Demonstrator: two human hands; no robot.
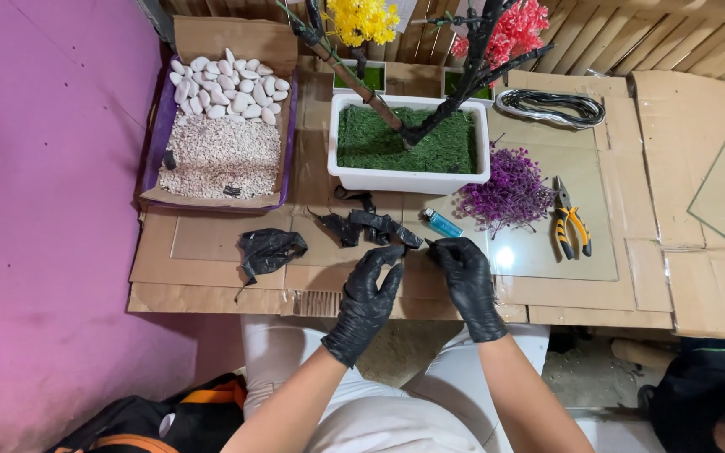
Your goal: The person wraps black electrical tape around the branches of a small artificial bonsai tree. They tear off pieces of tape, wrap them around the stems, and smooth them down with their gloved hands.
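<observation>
Both hands are working at the near edge of the flattened brown cardboard work surface (211,277), each wearing a black glove. The left hand (368,294) is rising from below with its fingers curled inward and its fingertips pinching toward the centre; the right hand (468,281) is mirroring it, fingers bent and tips drawn together. Between the two sets of fingertips a small dark piece is being gripped; whether it is one strip or two is not discernible.

The twisted black strip of wrapping material (375,226) is lying just beyond the fingertips, directly ahead of the hands. Its long axis is running roughly left to right, tilting slightly downward toward the right, so that its right end is almost meeting the pinch point. The left hand is sitting marginally nearer its main length; the right hand is nearer its tip.

A blue plastic lighter (440,222) is lying just beyond the right hand. A crumpled black sheet (268,250) is resting to the left, apart from the hands. A white rectangular planter with green artificial turf (409,143) is standing further back, and yellow-handled pliers (570,226) are lying well to the right.
</observation>
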